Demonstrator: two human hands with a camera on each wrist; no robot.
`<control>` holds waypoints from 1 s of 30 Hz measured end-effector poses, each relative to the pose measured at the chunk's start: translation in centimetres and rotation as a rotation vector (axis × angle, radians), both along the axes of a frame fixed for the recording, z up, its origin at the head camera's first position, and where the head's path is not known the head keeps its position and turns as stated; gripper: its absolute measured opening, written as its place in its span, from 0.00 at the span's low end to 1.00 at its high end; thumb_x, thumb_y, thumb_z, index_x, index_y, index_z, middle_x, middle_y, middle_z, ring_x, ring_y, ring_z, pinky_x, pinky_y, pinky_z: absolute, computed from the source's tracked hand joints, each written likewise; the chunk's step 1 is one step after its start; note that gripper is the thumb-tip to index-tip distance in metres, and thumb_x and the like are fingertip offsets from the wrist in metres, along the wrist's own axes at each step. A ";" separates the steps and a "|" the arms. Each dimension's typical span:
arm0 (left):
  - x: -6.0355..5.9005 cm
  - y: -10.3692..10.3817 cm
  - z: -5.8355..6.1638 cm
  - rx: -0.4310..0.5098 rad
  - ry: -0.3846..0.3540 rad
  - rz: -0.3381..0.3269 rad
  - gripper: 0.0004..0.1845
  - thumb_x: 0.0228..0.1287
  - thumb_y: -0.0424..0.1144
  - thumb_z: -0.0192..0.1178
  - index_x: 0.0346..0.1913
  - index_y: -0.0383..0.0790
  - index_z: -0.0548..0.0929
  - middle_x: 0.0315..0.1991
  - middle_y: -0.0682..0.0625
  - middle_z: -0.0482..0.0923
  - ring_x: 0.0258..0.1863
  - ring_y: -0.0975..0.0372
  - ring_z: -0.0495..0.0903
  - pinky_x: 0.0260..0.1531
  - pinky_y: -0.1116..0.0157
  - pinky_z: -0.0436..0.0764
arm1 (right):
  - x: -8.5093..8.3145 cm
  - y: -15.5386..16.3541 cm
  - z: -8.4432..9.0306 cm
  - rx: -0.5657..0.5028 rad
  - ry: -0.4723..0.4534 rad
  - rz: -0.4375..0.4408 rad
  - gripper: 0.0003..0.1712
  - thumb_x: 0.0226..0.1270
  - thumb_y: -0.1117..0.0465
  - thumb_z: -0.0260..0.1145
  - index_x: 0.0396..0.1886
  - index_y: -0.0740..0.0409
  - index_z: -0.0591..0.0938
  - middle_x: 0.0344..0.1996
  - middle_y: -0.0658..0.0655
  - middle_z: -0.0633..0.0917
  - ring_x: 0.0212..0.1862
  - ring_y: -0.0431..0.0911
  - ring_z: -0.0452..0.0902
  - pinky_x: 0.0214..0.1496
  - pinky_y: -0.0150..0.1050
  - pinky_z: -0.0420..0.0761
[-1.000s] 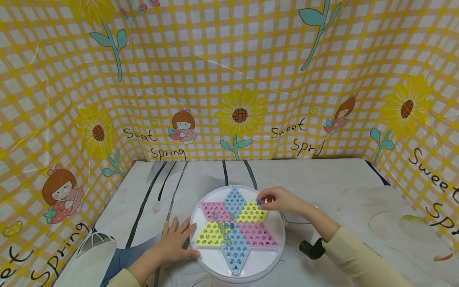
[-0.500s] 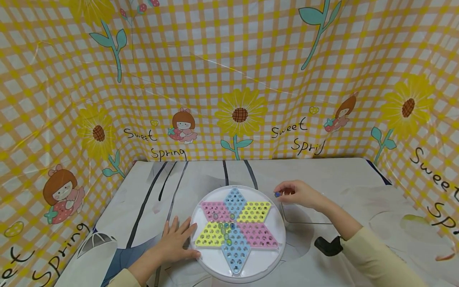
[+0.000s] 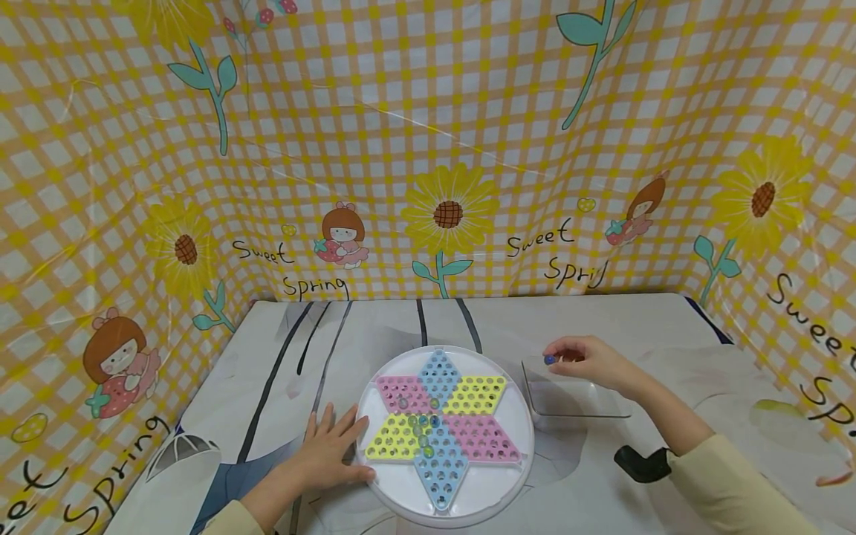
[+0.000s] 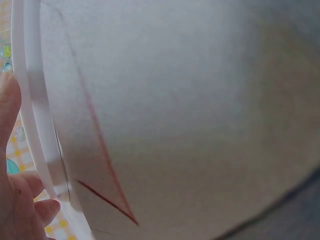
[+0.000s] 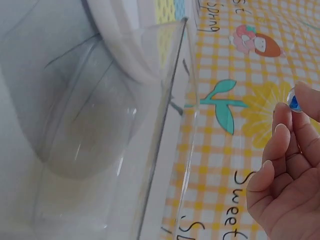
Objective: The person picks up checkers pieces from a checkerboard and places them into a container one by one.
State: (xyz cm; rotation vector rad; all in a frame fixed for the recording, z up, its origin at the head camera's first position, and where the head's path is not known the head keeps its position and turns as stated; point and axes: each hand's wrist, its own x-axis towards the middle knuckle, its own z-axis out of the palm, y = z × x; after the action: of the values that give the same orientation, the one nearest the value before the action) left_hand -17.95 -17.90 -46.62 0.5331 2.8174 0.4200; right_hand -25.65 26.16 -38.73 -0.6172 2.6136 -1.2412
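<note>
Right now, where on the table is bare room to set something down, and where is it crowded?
Free: the table strip behind the round game board, up to the checked backdrop, and the near-right corner. Crowded: between the board and the clear box, where the right hand holds a blue marble; the left hand presses the board's left rim.

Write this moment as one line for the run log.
right hand: pinches blue marble above clear box | left hand: rests on board rim

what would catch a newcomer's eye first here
The round white game board with its pink, yellow and blue star lies mid-table, the left hand resting at its left rim. To its right, the right hand pinches a blue marble above a clear plastic box.
</note>
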 end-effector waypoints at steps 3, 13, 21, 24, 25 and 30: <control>0.0 -0.1 0.0 -0.003 0.003 -0.002 0.49 0.47 0.69 0.56 0.68 0.42 0.61 0.71 0.41 0.50 0.67 0.34 0.39 0.61 0.35 0.37 | 0.0 0.7 -0.3 0.000 0.001 -0.008 0.16 0.61 0.59 0.64 0.44 0.67 0.78 0.33 0.55 0.80 0.33 0.38 0.69 0.32 0.30 0.74; 0.0 0.0 0.0 -0.002 0.002 -0.002 0.49 0.47 0.69 0.56 0.68 0.41 0.61 0.71 0.40 0.51 0.67 0.34 0.39 0.60 0.35 0.37 | 0.3 2.6 -0.5 0.028 0.003 -0.044 0.18 0.62 0.58 0.63 0.46 0.68 0.78 0.33 0.55 0.79 0.33 0.38 0.69 0.32 0.30 0.74; 0.0 0.0 0.1 -0.013 0.009 -0.002 0.49 0.47 0.69 0.57 0.68 0.41 0.61 0.71 0.41 0.51 0.67 0.34 0.40 0.60 0.35 0.38 | 0.5 3.8 -0.9 0.035 -0.001 -0.048 0.18 0.62 0.59 0.62 0.47 0.69 0.77 0.32 0.54 0.79 0.31 0.37 0.70 0.32 0.32 0.75; 0.1 0.1 0.2 -0.008 0.007 0.001 0.49 0.47 0.68 0.57 0.68 0.41 0.62 0.70 0.40 0.51 0.67 0.34 0.40 0.60 0.35 0.38 | 0.5 4.2 -1.1 0.041 -0.002 -0.052 0.18 0.62 0.60 0.62 0.47 0.69 0.77 0.32 0.53 0.80 0.31 0.36 0.70 0.31 0.32 0.74; 0.2 0.1 0.3 -0.005 0.005 0.003 0.49 0.47 0.68 0.58 0.68 0.41 0.62 0.70 0.41 0.51 0.67 0.34 0.40 0.60 0.35 0.38 | 0.5 4.3 -1.2 0.043 -0.003 -0.051 0.18 0.62 0.60 0.62 0.47 0.69 0.77 0.32 0.54 0.80 0.31 0.36 0.70 0.31 0.32 0.74; 0.3 0.2 0.5 -0.004 -0.001 0.008 0.49 0.47 0.68 0.57 0.68 0.41 0.62 0.70 0.40 0.51 0.67 0.34 0.39 0.61 0.35 0.38 | 0.6 4.7 -1.4 0.053 -0.018 -0.053 0.18 0.62 0.59 0.62 0.47 0.68 0.77 0.32 0.55 0.80 0.31 0.37 0.70 0.31 0.32 0.74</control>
State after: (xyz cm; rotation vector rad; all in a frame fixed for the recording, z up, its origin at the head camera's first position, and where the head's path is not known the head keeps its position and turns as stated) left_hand -17.65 -17.75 -46.12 0.5209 2.8200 0.4161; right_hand -25.09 30.84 -40.12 -0.5283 2.6547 -1.1827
